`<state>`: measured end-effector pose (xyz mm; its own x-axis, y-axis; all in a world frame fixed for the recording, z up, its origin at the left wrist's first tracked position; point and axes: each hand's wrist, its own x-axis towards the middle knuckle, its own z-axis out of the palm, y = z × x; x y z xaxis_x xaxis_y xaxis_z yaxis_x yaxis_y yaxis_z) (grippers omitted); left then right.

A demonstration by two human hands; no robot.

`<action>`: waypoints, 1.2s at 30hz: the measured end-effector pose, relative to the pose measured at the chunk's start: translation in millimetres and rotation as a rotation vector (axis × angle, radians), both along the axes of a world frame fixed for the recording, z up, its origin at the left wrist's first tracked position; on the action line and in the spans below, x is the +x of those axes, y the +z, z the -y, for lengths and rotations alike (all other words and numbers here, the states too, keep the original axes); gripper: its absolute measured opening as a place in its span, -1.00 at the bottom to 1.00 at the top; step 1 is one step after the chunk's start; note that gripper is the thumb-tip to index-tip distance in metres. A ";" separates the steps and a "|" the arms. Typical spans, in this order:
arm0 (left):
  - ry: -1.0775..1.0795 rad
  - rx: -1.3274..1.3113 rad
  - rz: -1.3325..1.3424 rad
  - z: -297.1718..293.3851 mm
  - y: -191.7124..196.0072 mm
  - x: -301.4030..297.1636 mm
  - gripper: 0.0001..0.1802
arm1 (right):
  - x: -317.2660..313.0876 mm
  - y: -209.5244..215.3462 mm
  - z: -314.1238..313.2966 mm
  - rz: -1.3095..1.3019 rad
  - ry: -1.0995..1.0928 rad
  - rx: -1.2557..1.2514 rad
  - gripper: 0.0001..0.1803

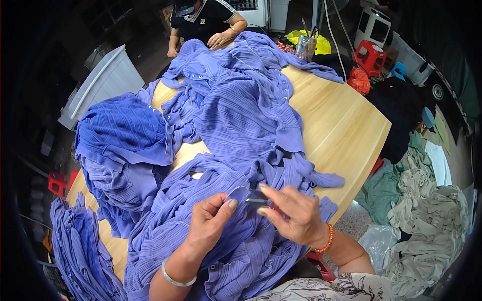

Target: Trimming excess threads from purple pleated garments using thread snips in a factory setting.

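Note:
My left hand (pixel 208 218) pinches an edge of a purple-blue ribbed garment (pixel 238 192) between thumb and fingers, lifting it above the heap. Close against that edge, my right hand (pixel 298 213) grips small dark thread snips (pixel 256 197), their metal tips pointing left at the cloth. Fingers hide much of the tool. The rest of the garment seems to run down into the purple-blue cloth (pixel 173 231) beneath my hands; where one piece ends and another begins I cannot tell. Small metal snap buttons (pixel 212 267) show along a placket near my left forearm.
More purple-blue garments (pixel 241 115) cover the wooden table (pixel 346 130), with a darker blue pile (pixel 120 125) at left. Across the table sits a person (pixel 208 25). A jar of tools (pixel 305 47) stands at the far edge. Beige cloth (pixel 427 241) lies on the floor at right.

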<state>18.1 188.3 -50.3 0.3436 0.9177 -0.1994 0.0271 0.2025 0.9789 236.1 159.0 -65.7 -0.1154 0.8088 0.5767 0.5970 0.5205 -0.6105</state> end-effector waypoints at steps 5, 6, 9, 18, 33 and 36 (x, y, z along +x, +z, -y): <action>0.039 0.015 0.010 -5.6 -4.5 12.3 -0.76 | 2.5 -1.8 0.4 0.081 -0.012 0.044 -0.56; 0.022 0.080 -0.045 -7.3 -4.6 18.7 -0.75 | 9.4 -1.6 3.3 0.088 -0.019 0.037 -0.58; 0.024 0.121 -0.140 -9.6 -6.6 11.4 -0.71 | 6.3 -18.3 -1.6 -0.014 -0.011 0.075 -0.58; 0.051 0.049 -0.120 -6.1 -9.4 -1.5 -0.77 | -15.7 -14.9 -21.1 -0.447 0.281 -0.359 -0.60; -0.083 0.279 -0.444 6.0 23.7 -6.8 -0.83 | -9.3 -5.6 -28.8 -0.622 0.228 -0.418 -0.79; -0.099 0.153 -0.326 6.0 21.6 1.4 -0.86 | 6.2 -4.7 -29.6 -0.648 0.261 -0.518 -0.86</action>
